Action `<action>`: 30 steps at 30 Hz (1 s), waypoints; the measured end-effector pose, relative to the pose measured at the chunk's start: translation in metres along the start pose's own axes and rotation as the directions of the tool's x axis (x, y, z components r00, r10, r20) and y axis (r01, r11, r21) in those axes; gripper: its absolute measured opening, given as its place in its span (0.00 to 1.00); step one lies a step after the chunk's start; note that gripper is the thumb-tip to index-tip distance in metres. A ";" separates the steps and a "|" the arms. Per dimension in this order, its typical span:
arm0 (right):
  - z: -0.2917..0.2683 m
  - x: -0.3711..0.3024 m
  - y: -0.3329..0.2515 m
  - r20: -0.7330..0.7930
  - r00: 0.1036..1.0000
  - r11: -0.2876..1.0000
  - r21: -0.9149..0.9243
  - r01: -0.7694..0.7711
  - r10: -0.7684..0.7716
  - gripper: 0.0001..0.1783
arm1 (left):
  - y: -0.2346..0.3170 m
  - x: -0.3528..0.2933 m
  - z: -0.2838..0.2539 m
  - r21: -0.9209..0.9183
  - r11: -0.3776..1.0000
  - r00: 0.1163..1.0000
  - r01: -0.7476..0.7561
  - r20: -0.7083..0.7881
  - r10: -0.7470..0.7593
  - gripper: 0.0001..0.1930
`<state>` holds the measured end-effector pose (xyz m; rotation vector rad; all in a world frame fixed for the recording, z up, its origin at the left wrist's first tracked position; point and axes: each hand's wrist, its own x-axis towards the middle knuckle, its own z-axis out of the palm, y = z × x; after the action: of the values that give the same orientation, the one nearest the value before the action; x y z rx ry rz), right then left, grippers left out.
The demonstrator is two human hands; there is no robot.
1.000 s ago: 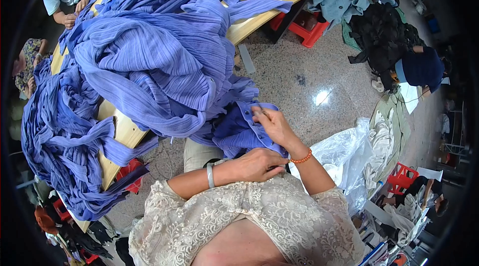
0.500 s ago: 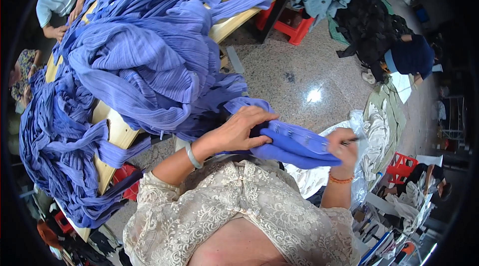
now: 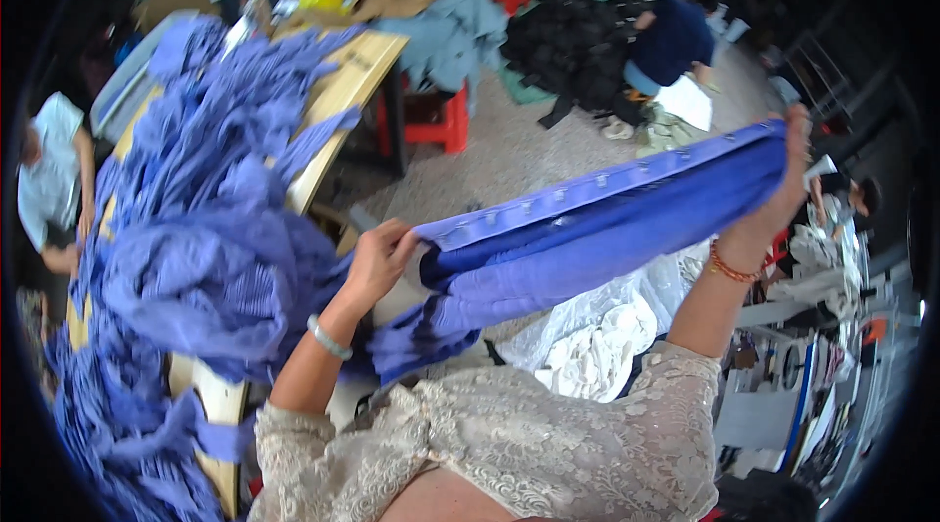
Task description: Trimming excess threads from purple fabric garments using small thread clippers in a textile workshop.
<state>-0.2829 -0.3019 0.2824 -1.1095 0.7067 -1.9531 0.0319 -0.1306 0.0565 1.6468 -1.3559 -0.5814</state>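
A blue-violet garment point(image 3: 597, 243) is stretched out in the air between my two hands. Along its upper edge runs a flat band point(image 3: 540, 200) with several small pale fasteners. My left hand point(image 3: 375, 264), a pale bangle on its wrist, pinches the band's near-left end. Raised far out to the right, my right hand point(image 3: 780, 191) grips the other end; a red beaded bracelet circles that wrist. The garment's lower part hangs down and to the left, beside the large heap of similar blue-violet cloth point(image 3: 211, 282).
The heap covers much of a pale wooden table point(image 3: 338, 120) at left. White cloth in clear plastic point(image 3: 602, 341) lies beyond my arms. Red stools point(image 3: 443, 120), a black clothes pile point(image 3: 573, 47) and a bending person point(image 3: 676, 42) are farther off. Another person point(image 3: 59, 179) stands behind the table.
My hands have moved well apart, the right one up and outward, pulling the bunched garment into a long stretch. The view has turned, so the table sits farther left.
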 end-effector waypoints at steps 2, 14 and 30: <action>0.002 -0.002 -0.002 0.007 1.000 1.000 -0.002 -0.021 0.021 0.20 | -0.008 0.006 -0.003 -0.219 0.972 0.990 0.081 -0.093 -0.104 0.12; -0.021 -0.062 0.076 0.666 0.625 0.821 -0.567 0.070 0.407 0.16 | 0.126 0.043 -0.056 -0.067 0.894 0.840 -0.444 -0.379 0.388 0.06; 0.071 -0.119 0.077 0.910 0.414 1.000 -0.001 -0.013 0.006 0.06 | 0.125 0.025 -0.075 0.123 0.988 0.954 -0.096 0.295 0.056 0.14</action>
<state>-0.1553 -0.2523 0.2030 -1.8991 0.0626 -0.9950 0.0342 -0.1278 0.2046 1.6547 -1.6985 -0.7197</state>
